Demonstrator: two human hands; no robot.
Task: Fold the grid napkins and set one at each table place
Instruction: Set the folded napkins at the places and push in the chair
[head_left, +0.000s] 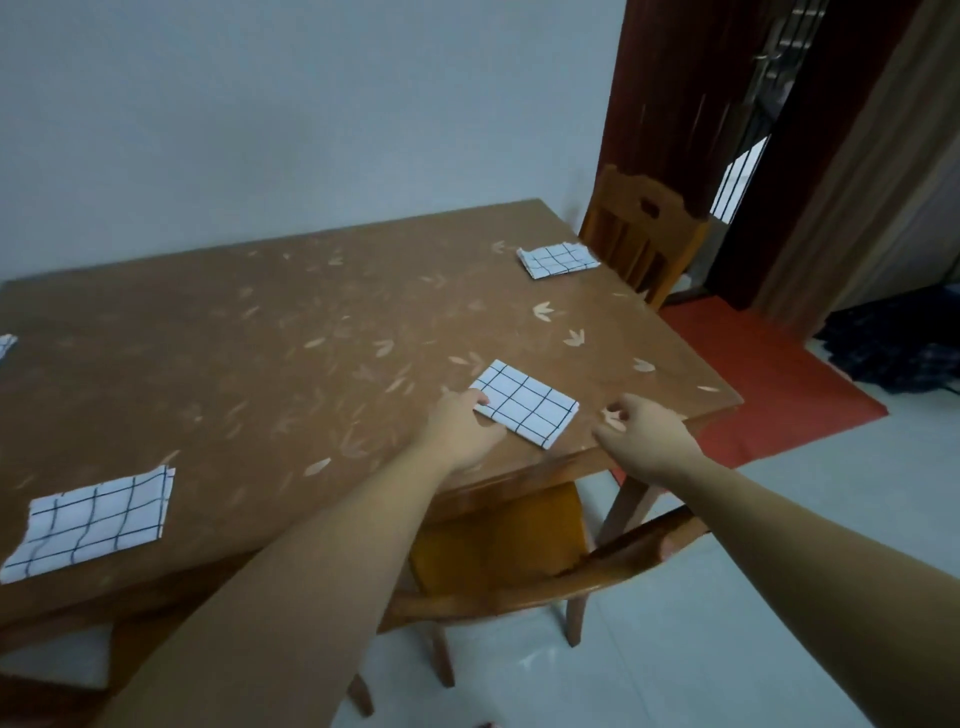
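At the table's (311, 332) near-right corner, your left hand (460, 434) presses a folded napkin (524, 404) flat; your right hand (641, 428) hovers loosely curled, empty; three other places already look set.

Grid napkins: four in view on one tabletop (260, 338). One folded napkin (525, 404) near the right front edge; one folded napkin (557, 261) at the far right corner; one larger napkin (91, 519) at the near left; one napkin sliver (6, 345) cut off by the left frame edge. Wooden chairs: two, one near chair (509, 551) and one far chair (641, 234). Hands: two, left hand (462, 431) and right hand (641, 431). Red floor mat (769, 384): one.
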